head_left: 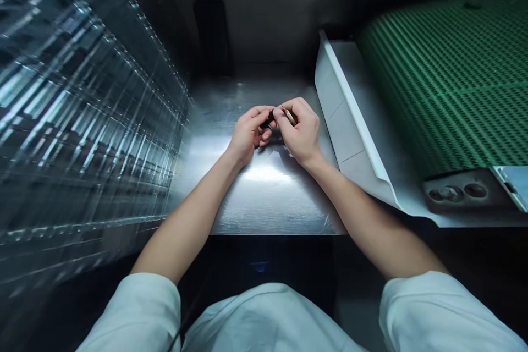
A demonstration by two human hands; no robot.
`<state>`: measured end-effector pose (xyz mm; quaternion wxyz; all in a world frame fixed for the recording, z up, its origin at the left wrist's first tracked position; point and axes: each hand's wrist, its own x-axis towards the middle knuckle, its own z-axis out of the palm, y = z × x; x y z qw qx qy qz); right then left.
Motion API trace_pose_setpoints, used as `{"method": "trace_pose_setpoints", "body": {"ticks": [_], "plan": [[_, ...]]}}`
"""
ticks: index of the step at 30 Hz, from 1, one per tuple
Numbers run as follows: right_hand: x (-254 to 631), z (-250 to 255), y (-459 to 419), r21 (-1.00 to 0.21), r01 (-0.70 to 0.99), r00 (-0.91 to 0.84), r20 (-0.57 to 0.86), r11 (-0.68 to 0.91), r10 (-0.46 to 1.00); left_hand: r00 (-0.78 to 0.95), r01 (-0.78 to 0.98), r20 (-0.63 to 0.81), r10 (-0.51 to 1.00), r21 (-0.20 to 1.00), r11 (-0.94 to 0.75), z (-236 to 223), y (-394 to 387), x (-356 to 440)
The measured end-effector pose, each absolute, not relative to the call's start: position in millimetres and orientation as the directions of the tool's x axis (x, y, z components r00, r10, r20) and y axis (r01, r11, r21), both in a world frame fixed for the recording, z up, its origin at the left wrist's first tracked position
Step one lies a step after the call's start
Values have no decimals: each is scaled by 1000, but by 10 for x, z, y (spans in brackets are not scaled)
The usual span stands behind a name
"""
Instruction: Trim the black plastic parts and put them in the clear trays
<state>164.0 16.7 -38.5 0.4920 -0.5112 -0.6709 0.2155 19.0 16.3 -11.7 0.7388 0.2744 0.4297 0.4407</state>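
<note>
Over the brushed metal tabletop (268,214), my two hands meet close together near the middle of the view. My left hand (249,132) is closed, its thumb and fingers pinching a small black part (268,120) whose kind I cannot make out. A slim brass-coloured tool (289,116) with a thin tip sits in the closed grip of my right hand (303,126). The right fingertips are right beside the black part; whether they touch it is hidden.
On the left stands a tall wire rack (103,104) with many shiny bars. To the right, a white raised guard (350,104) borders a green mesh conveyor belt (457,77), with a metal bracket (457,191) at its near corner. A dark upright slab (212,36) leans at the back.
</note>
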Motion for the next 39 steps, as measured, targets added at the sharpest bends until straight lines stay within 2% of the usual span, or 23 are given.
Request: {"method": "trace_pose_setpoints", "body": {"ticks": [11,20,26,32,34,39], "plan": [[1650,-366,166,-770,465,-26,481,436,876,276,-472,-359,892,758,451,-114,144,168],[1655,-303,178,-752,497,-39,479,433,877,232,-521,-240,943,787,329,-190,130,203],[1660,-314,232,-832,471,90,376,293,922,324,-496,-257,911,773,395,-121,144,160],[1585,-262,149,-869,475,168,243,138,955,366,-541,-122,922,779,318,-145,184,98],[1576,-257,151,-864,478,142,256,161,956,352,-561,-128,927,764,319,-179,218,94],[1604,-306,225,-797,503,69,422,334,904,381,-579,-176,908,720,383,-183,221,105]]}}
